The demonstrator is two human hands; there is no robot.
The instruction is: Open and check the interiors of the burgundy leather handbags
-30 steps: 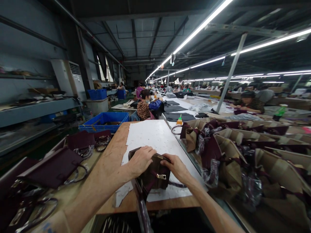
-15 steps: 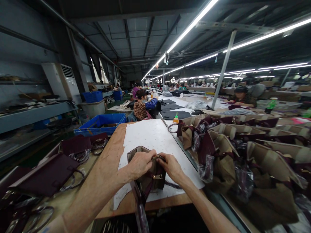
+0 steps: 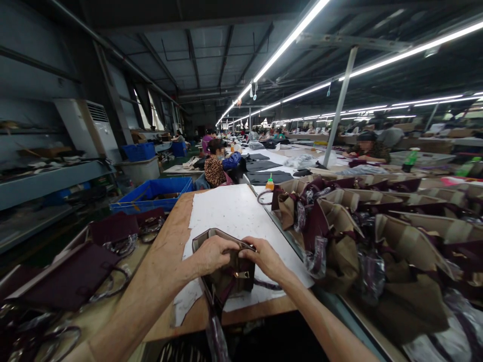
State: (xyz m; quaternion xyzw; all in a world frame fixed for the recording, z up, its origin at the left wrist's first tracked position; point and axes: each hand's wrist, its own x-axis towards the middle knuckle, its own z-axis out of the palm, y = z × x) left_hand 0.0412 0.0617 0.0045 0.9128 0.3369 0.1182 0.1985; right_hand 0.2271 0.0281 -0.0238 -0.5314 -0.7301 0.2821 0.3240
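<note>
A brown and dark maroon handbag (image 3: 243,287) stands on white paper at the table's near end, its top opening toward me. My right hand (image 3: 263,257) pinches the right part of the bag's upper rim between thumb and fingers. Over the rim's near side lies my left hand (image 3: 213,255), its fingers curled against the bag close to the right hand. A gold-coloured zipper pull (image 3: 241,274) shows on the bag's side below the hands. One strap, partly wrapped in clear plastic, hangs over the table's front edge; another loops out to the right.
Rows of similar handbags (image 3: 339,256) crowd the right side. Maroon bag pieces with handles (image 3: 71,274) lie on the left. Beyond are a blue crate (image 3: 151,197), an orange glue bottle (image 3: 269,184) and a seated co-worker (image 3: 215,168). A metal post (image 3: 340,108) rises at right.
My left hand has drawn slightly left, away from the right fingers, and the bag's opening has spread a little wider. The right hand keeps its pinch on the rim.
</note>
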